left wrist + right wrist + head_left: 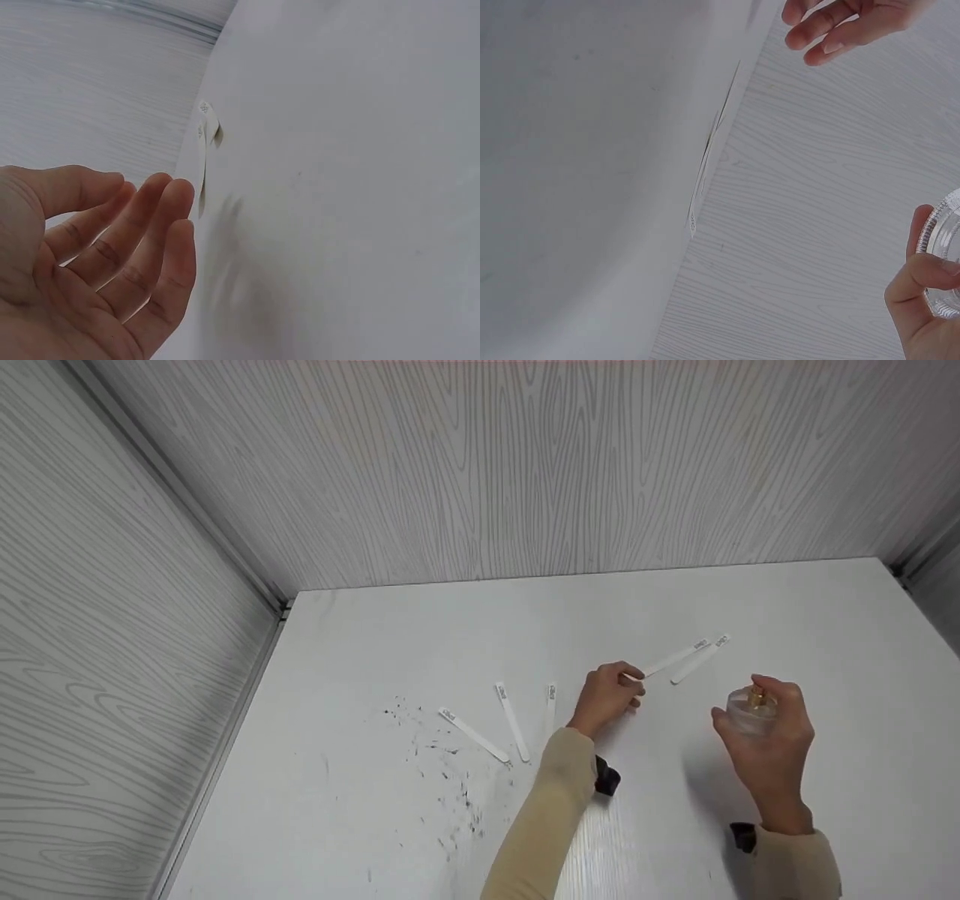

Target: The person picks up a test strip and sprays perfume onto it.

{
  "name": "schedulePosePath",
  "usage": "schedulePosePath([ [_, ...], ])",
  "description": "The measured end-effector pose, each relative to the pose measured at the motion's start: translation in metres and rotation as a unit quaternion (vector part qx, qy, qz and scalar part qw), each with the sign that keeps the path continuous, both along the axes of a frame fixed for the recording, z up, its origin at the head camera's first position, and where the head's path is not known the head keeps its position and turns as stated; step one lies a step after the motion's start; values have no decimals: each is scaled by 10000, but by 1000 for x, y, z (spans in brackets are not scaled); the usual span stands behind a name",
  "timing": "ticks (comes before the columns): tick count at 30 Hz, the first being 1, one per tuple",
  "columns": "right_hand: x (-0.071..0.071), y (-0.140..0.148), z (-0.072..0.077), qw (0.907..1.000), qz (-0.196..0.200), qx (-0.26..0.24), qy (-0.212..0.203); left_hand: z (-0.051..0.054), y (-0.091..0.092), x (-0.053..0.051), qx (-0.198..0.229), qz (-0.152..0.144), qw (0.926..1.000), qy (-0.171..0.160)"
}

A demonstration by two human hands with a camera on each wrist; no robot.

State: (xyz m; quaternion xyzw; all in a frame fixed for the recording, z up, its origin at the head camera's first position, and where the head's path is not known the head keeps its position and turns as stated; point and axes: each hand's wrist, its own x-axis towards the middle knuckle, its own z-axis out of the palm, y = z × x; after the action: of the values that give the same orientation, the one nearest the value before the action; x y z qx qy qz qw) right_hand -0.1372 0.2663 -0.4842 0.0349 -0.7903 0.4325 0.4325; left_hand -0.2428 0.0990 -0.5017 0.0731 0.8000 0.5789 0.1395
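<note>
My right hand grips a round clear glass perfume bottle above the right part of the table, a finger resting on its gold spray top. In the right wrist view only part of the bottle shows at the edge. My left hand hovers beside the near end of a white paper test strip, and a second strip lies close by. Loosely bent and holding nothing, the fingers show plainly in the left wrist view.
Left of my left forearm, three more printed strips lie fanned out, the leftmost strip at a slant. Dark specks mark the white table. Wood-grain panels stand behind and at the sides.
</note>
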Motion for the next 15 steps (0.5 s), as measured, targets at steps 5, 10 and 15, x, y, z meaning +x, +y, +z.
schedulePosePath([
  [5,0,0,0,10000,26,-7,23,4,-11,4,-17,-62,9995,299],
  [10,0,0,0,10000,2,59,39,6,-19,11,43,-47,9995,299],
  [15,-1,-1,0,10000,49,23,60,6,-27,18,98,63,9995,306],
])
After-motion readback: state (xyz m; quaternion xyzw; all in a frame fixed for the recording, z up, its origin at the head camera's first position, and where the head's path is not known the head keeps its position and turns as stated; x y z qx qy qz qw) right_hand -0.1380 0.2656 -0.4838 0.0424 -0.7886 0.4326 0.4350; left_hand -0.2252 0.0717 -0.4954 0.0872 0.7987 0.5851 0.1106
